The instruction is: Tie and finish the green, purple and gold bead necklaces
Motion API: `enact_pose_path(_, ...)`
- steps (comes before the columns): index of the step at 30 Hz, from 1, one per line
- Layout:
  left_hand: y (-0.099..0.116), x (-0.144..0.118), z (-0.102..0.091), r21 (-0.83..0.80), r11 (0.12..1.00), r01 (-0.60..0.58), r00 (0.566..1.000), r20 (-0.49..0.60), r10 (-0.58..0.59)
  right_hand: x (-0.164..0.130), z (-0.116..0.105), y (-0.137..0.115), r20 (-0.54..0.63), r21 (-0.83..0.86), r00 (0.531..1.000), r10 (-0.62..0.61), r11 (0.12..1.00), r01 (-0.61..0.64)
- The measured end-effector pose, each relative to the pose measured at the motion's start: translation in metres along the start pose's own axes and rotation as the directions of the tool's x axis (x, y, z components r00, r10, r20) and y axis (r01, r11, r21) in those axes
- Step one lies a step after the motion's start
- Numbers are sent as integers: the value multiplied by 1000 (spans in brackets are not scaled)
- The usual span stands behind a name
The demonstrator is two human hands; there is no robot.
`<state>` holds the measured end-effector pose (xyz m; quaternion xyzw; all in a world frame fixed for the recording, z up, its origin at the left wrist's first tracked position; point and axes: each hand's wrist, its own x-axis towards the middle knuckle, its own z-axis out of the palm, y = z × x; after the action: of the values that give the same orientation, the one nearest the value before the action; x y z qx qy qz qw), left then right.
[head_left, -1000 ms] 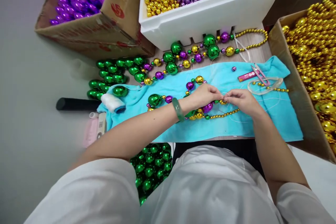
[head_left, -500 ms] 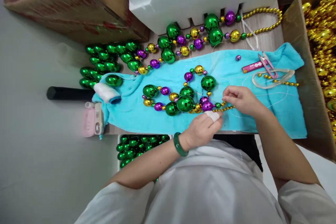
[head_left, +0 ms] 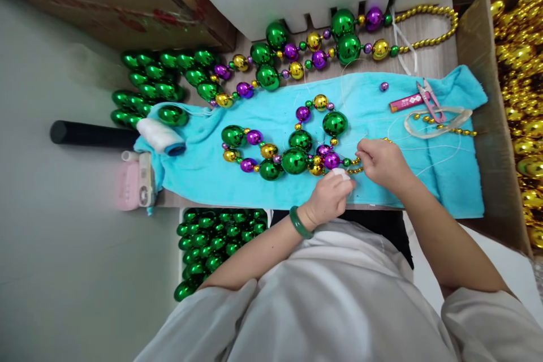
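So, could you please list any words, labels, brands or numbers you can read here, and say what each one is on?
No text can be read.
Cardboard box: red printed marks, too blurred to read.
Pink strip beside the snips: pale print, too small to read.
Pink device: a label patch, too small to read.
The left hand and right hand work at the bead string, which bears no writing.

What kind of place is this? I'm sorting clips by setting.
Most likely a small bead-necklace assembly workbench, perhaps a workshop. Cardboard boxes of loose gold beads and green beads ring a turquoise towel where both hands work on a green, purple and gold bead strand, thread snips nearby.
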<state>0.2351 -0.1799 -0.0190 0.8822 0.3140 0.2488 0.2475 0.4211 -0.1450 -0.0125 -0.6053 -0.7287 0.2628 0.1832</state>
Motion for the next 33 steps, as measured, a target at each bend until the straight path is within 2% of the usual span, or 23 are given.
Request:
enact_pose_path(3,5,2,1,-117,973,197,973,-97,-209,1,2,0,-45,66,999,16,998,-13)
enact_pose_path(6,10,3,-1,-257,889,380,894,-144,-424,3,1,1,-64,241,998,3,971,12)
enact_pose_path(8,12,4,-2,-275,857,435,858,-164,-488,4,-1,2,-87,350,996,2,936,29)
enact_pose_path(12,11,6,-5,-222,844,488,823,-205,-530,5,-1,1,-89,539,994,67,842,-8)
enact_pose_path(14,8,5,-7,-201,815,544,790,-204,-578,5,-1,0,-30,686,991,128,724,-73)
enact_pose_path(18,4,6,-5,-180,761,623,737,-193,-648,5,-4,-5,112,925,983,148,347,-157)
enact_pose_path(19,3,8,-4,-170,758,630,734,-189,-652,7,-5,-6,124,946,984,131,285,-157)
enact_pose_path(21,2,12,-3,-165,747,644,728,-167,-665,10,-6,-10,132,964,986,102,217,-152)
enact_pose_path(24,0,21,-5,-181,732,656,730,-95,-677,19,-4,-16,180,967,980,90,169,-193)
enact_pose_path(26,-3,26,-8,-137,748,650,748,-57,-661,25,-1,-17,217,961,972,94,155,-230)
enact_pose_path(30,-12,35,-12,56,784,619,784,12,-620,40,8,-12,226,938,967,115,243,-248)
enact_pose_path(33,-17,43,-14,143,783,605,787,43,-615,50,11,-7,209,914,965,158,318,-250)
